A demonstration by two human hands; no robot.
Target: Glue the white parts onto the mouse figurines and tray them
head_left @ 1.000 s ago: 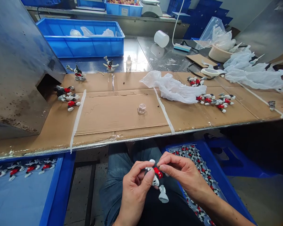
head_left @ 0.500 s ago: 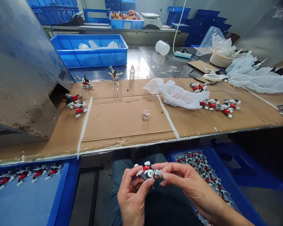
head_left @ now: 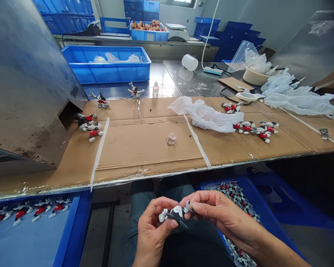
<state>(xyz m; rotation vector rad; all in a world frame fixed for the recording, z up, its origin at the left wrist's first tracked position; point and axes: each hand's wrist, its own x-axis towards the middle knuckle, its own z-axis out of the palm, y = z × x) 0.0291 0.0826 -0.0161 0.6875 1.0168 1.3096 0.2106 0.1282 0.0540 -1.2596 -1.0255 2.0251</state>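
A small black, white and red mouse figurine is held in front of my lap. My left hand [head_left: 155, 224] is closed around its body, with the black-and-white head [head_left: 177, 213] and a white glove [head_left: 163, 215] showing between the fingers. My right hand [head_left: 221, 209] pinches a small grey horn-shaped piece [head_left: 188, 206] at the figurine's face. Whether that piece is fixed to the figurine or only touching it, I cannot tell. Most of the red body is hidden by my left fingers.
On the cardboard-covered table [head_left: 133, 148] stand a small clear cup [head_left: 171, 139], a dropper bottle [head_left: 155, 90] and a crumpled white plastic bag [head_left: 206, 115]. Several figurines lie left [head_left: 92, 132] and right [head_left: 263, 131]. Blue crates of figurines flank my knees [head_left: 80, 218]. A metal housing [head_left: 30, 85] rises at left.
The figurine has turned in my left hand, so its head and ears face me more and its red body is covered. My right hand still pinches the grey piece. The view has shifted slightly.
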